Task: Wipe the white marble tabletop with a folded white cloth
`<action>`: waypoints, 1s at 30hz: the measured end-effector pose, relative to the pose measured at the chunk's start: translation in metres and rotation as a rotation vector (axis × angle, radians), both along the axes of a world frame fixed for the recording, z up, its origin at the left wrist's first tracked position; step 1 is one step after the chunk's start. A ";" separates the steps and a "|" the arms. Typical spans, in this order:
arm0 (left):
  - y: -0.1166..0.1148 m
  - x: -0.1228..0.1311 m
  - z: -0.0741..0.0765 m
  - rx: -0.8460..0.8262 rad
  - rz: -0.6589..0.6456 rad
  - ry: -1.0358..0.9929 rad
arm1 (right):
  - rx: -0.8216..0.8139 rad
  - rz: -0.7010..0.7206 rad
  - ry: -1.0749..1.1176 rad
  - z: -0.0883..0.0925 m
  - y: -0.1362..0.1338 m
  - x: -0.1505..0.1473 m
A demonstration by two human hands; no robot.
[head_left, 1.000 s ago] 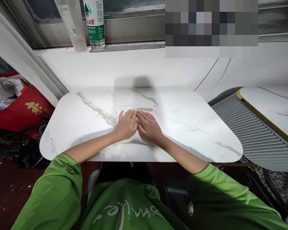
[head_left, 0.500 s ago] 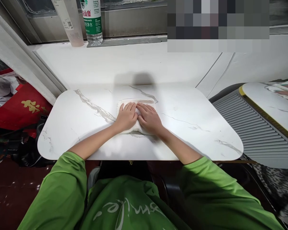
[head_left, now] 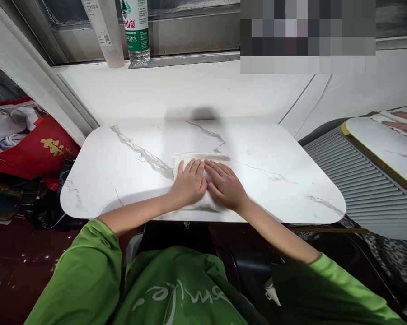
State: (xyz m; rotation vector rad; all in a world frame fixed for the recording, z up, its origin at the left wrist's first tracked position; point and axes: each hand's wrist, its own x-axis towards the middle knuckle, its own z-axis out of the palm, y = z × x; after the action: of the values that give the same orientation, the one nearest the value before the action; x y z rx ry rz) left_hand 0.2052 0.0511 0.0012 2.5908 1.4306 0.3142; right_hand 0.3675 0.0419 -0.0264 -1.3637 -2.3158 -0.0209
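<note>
A small white cloth [head_left: 203, 159] lies folded on the white marble table [head_left: 128, 180], near its front edge. My left hand [head_left: 189, 184] rests flat on the cloth's left half, fingers stretched out and together. My right hand [head_left: 226, 186] lies flat on the right half, fingers pointing up-left and touching the left hand's fingers. Both palms press down on the cloth and cover most of it. My sleeves are green.
A water bottle [head_left: 136, 31] and a translucent cup [head_left: 105, 34] stand on the window ledge at the back. Red bags and cloth [head_left: 44, 151] pile up on the left. Another person's hand [head_left: 404, 124] touches a second table [head_left: 379, 144] on the right.
Both hands and the cloth have slid toward me, nearer the table's front edge. Another person's hand has come further into view on the right-hand table.
</note>
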 end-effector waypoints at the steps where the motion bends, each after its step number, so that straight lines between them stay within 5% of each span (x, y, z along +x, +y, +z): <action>1: -0.006 0.003 -0.001 0.003 -0.009 0.012 | 0.008 0.013 -0.001 -0.001 -0.005 0.005; 8: -0.026 0.030 -0.002 -0.006 -0.093 0.049 | 0.006 0.039 0.024 0.003 -0.033 0.036; 19: -0.021 0.038 -0.005 0.014 -0.105 0.000 | -0.052 -0.026 0.064 0.007 -0.032 0.038; 30: 0.019 0.043 -0.001 -0.052 -0.073 -0.037 | -0.015 -0.104 0.098 0.004 0.008 0.034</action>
State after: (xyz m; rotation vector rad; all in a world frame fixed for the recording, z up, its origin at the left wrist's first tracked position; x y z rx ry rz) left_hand 0.2483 0.0704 0.0001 2.5743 1.3106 0.3089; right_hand 0.4016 0.0501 -0.0225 -1.4581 -2.1674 0.0310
